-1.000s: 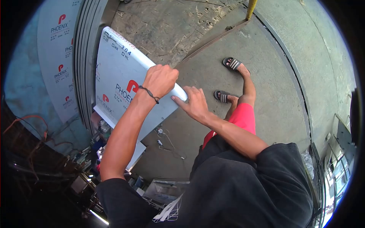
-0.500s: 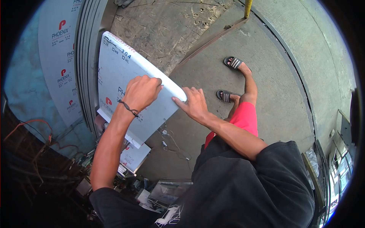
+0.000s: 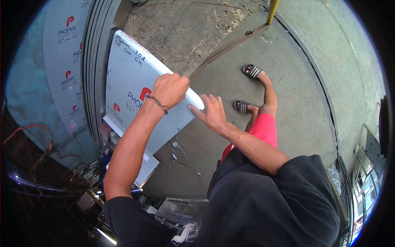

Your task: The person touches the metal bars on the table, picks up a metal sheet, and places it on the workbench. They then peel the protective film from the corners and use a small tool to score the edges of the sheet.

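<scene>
A stainless steel panel (image 3: 135,82), covered in white printed film, has a rounded bent edge along its upper right side. My left hand (image 3: 170,89), with a dark cord bracelet at the wrist, is closed in a fist over the panel near that edge. Whatever it may hold is hidden by the fingers. At the panel's right corner my right hand (image 3: 212,113) grips the rounded edge, its thumb on the near face and its fingers over the far side.
Several tall sheets (image 3: 96,61) stand along the left, beside a film-covered sheet (image 3: 68,61). A white cable (image 3: 185,158) lies on the concrete floor. A yellow post (image 3: 272,11) rises at the top. Slippered feet (image 3: 252,71) stand to the right; a metal box (image 3: 179,210) sits below.
My left hand has moved right and slightly up along the bent edge, closer to my right hand. The right hand keeps its grip on the corner. The view has shifted slightly.
</scene>
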The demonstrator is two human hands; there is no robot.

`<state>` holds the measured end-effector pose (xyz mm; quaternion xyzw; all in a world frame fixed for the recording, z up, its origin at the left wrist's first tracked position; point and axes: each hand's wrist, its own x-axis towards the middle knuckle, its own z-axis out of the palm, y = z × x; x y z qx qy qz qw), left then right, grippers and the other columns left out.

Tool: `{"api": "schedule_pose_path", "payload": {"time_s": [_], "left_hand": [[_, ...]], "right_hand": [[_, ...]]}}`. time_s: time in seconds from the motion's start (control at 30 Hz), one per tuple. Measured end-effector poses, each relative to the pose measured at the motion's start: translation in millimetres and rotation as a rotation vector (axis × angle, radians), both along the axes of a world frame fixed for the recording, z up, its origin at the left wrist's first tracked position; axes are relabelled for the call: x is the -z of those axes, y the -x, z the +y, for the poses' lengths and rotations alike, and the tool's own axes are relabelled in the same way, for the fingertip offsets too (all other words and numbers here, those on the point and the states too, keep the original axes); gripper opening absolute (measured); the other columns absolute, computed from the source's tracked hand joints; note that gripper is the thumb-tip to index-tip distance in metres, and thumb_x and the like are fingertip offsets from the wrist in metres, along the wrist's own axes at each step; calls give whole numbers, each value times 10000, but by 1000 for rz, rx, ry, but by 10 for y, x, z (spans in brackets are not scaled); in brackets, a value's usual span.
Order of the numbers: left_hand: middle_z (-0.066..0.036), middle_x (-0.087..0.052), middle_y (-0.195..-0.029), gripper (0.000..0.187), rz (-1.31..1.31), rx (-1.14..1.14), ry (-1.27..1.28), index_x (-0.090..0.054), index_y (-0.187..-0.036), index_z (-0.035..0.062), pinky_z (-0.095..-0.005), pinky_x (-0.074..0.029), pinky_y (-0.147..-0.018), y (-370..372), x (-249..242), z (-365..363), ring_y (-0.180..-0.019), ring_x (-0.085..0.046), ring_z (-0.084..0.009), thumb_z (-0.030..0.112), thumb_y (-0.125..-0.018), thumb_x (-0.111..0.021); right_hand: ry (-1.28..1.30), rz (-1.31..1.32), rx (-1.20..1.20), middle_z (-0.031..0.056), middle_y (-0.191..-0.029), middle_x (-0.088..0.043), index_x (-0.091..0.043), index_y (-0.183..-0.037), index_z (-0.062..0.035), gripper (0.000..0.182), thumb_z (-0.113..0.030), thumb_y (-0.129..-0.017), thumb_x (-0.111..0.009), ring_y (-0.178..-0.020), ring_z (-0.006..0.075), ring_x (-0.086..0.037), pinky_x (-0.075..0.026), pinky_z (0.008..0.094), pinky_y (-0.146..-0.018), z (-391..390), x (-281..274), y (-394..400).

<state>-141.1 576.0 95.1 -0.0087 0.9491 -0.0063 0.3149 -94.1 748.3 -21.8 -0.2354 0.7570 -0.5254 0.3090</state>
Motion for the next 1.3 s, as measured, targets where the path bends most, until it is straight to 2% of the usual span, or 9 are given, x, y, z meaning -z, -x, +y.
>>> {"api": "schedule_pose_path", "payload": {"time_s": [0.13, 0.2, 0.5, 0.57, 0.83, 0.9, 1.0, 1.23, 1.3], "left_hand": [[-205, -666, -697, 246, -138, 87, 68, -708, -784, 42, -488, -538, -672, -125, -360, -28, -695, -673, -409, 253, -897, -651], [-210, -660, -688, 260, -150, -109, 60, -704, -779, 46, -490, -536, -663, -160, -427, -8, -682, -667, -413, 256, -915, -633], [-197, -694, -750, 134, -27, 50, 30, -730, -782, 48, -447, -555, -698, 186, 145, 139, -771, -704, -370, 126, -823, -629], [-193, -697, -756, 124, -34, 80, 41, -732, -778, 54, -443, -555, -703, 154, 227, 107, -776, -705, -365, 109, -806, -625], [-189, -684, -717, 101, 27, 77, 50, -707, -757, 65, -459, -551, -651, -89, 22, 56, -719, -698, -370, 89, -789, -615], [-195, -648, -665, 163, 76, 26, 28, -661, -814, 47, -489, -516, -574, -209, -36, 72, -625, -656, -389, 179, -898, -612], [-175, -627, -630, 173, 132, -96, 20, -639, -830, 52, -478, -504, -535, -427, -154, 136, -575, -631, -391, 184, -935, -599], [-153, -601, -606, 167, 242, -363, 13, -628, -827, 64, -464, -471, -514, -1403, -128, 294, -568, -621, -367, 185, -941, -622], [-145, -601, -624, 154, 447, -492, 48, -627, -819, 70, -459, -453, -509, -1562, -68, 351, -566, -608, -356, 178, -927, -649]], "right_hand": [[-3, -12, 0, 127, -811, -639, -624, -1040, -42, 463, -478, -891, -667, -840, 265, -569, -376, 408, -808, 15, -15, 18], [-2, -10, -5, 125, -809, -637, -623, -1034, -42, 463, -480, -890, -667, -836, 264, -568, -376, 409, -807, 11, -27, 6], [-20, -73, -84, 162, -863, -626, -621, -1093, -14, 507, -474, -885, -672, -875, 305, -577, -388, 442, -850, 23, -25, 36], [-7, 25, -13, 119, -783, -636, -629, -1016, -39, 469, -489, -888, -664, -818, 265, -564, -372, 410, -800, 2, -3, 3], [15, 14, -17, 121, -793, -642, -633, -1016, -47, 474, -502, -885, -661, -824, 268, -567, -374, 407, -803, 9, 18, 13], [19, 18, -13, 122, -794, -642, -633, -1017, -49, 474, -504, -885, -660, -823, 270, -567, -374, 407, -803, 11, 27, 17], [27, -12, -25, 129, -808, -647, -633, -1023, -47, 486, -513, -886, -656, -835, 277, -573, -376, 412, -806, 12, 32, 2], [-14, -15, -65, 165, -861, -657, -631, -1039, -31, 504, -514, -895, -646, -864, 302, -588, -384, 432, -815, -3, -1, 44], [-6, -16, -78, 173, -862, -651, -630, -1038, -29, 502, -511, -898, -644, -860, 309, -588, -386, 433, -816, 5, 3, 6]]}}
